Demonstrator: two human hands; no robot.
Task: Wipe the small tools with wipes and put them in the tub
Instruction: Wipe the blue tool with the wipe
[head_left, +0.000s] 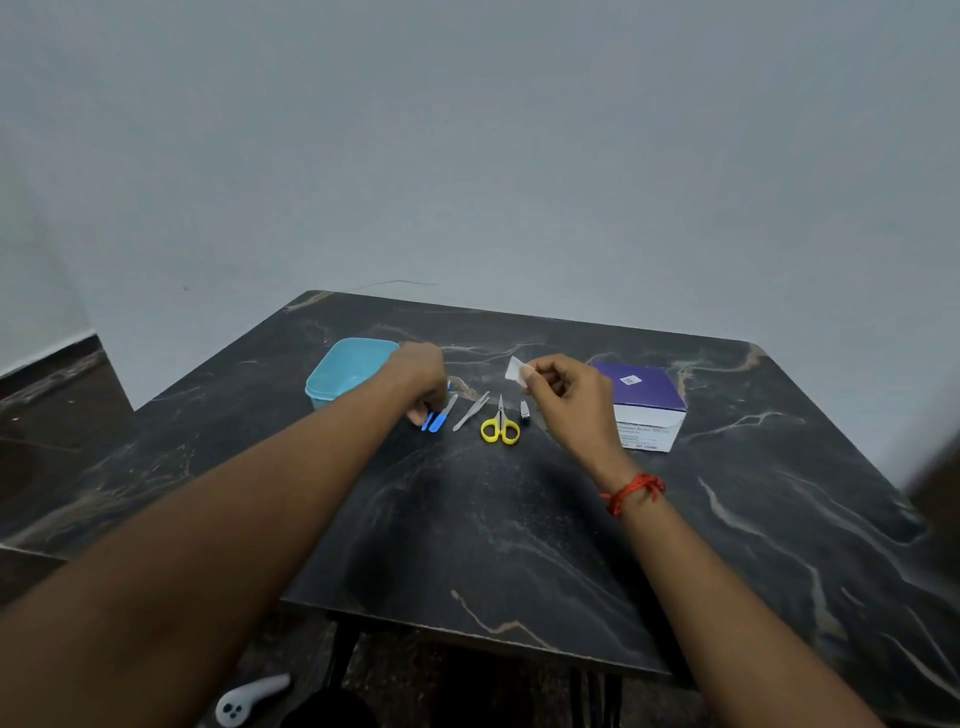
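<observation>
Forearms (234, 519): two, bare, reaching across the dark marbled bench (519, 545).
Tools: a row mid-bench, between the hands. From the left: two blue-handled tools (439, 420), tweezers (471, 410), yellow scissors (500, 426), small dark tool (525, 410).
Left hand (421, 376): fingers curled down over the leftmost blue handle; whether it grips cannot be told.
Right hand (566, 389): raised just right of the row, pinching a white wipe (516, 370) in its fingertips; red thread (631, 491) on the wrist.
Tub (348, 364): teal, open, just left of the left hand.
Box (644, 395): purple-topped, right of the right hand.
</observation>
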